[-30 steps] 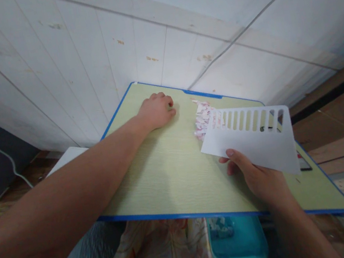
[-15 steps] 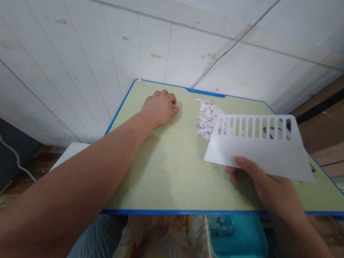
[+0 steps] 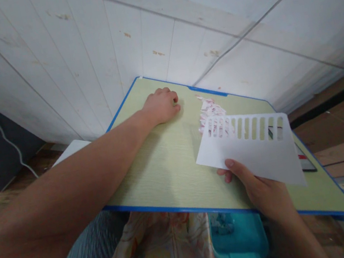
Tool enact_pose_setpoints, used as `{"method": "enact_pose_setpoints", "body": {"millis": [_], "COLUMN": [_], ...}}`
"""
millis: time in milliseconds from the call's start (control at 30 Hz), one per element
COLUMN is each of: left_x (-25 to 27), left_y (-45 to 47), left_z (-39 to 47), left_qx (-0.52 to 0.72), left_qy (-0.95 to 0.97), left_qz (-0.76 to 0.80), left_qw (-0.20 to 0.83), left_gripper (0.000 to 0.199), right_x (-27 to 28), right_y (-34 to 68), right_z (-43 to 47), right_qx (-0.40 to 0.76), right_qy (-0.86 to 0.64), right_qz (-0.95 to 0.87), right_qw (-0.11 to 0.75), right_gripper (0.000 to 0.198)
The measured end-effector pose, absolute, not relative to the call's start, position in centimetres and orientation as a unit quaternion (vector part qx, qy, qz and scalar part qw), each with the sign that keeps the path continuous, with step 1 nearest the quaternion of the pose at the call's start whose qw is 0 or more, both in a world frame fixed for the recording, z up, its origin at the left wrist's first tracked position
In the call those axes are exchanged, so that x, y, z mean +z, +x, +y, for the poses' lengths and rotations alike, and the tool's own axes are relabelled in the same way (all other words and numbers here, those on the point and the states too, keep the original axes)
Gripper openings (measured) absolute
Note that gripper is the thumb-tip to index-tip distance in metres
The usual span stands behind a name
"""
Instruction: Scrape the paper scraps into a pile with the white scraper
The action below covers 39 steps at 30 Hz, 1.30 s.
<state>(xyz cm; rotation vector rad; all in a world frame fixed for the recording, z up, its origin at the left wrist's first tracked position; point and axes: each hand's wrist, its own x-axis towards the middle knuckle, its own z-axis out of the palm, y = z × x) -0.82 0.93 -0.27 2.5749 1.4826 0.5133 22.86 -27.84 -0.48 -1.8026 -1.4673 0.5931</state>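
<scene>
My right hand (image 3: 264, 190) grips a white sheet (image 3: 249, 155) by its lower edge, with the thumb on top and fingers beneath. A row of long rounded slots is cut along the sheet's far side. It is held tilted above the pale green tabletop (image 3: 165, 169) and covers part of a heap of pink-and-white scraps (image 3: 210, 109). My left hand (image 3: 161, 105) rests on the far left of the tabletop, fingers curled in. Whatever lies inside those fingers, if anything, is hidden.
Beyond the table's blue rim stands a white plank wall (image 3: 131, 43) with a grey cable (image 3: 248, 32). A dark-edged flat object (image 3: 306, 161) lies partly under the sheet. Below the near edge are a teal container (image 3: 239, 238) and a flowered cloth (image 3: 165, 249).
The right hand has moved slightly left with the slotted sheet, which now covers more of the scraps. More of the dark-edged object shows at the right. My left hand stays in place.
</scene>
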Motion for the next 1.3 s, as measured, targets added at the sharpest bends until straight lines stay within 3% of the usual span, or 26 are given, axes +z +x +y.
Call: {"method": "enact_pose_setpoints", "body": {"millis": [333, 833, 1133, 1300], "left_x": [-0.3, -0.2, -0.4, -0.7], "left_y": [-0.9, -0.8, -0.7, -0.8], "left_z": [1.0, 0.9, 1.1, 1.2], "left_qx": [0.174, 0.176, 0.179, 0.187], "left_qy": [0.853, 0.851, 0.85, 0.849], "left_qz": [0.489, 0.491, 0.491, 0.49], "left_qw": [0.061, 0.069, 0.07, 0.072], "left_gripper": [0.042, 0.043, 0.043, 0.043], "right_x": [-0.8, -0.4, -1.7, -0.6], "right_y": [21.3, 20.4, 21.4, 20.9], "right_z": [-28.2, -28.3, -31.1, -30.2], "right_qx": [0.211, 0.221, 0.219, 0.212], "right_qy": [-0.695, -0.686, -0.699, -0.693], "right_qz": [-0.551, -0.572, -0.552, -0.548], "right_qw": [0.411, 0.392, 0.399, 0.418], "right_gripper": [0.054, 0.055, 0.036, 0.045]}}
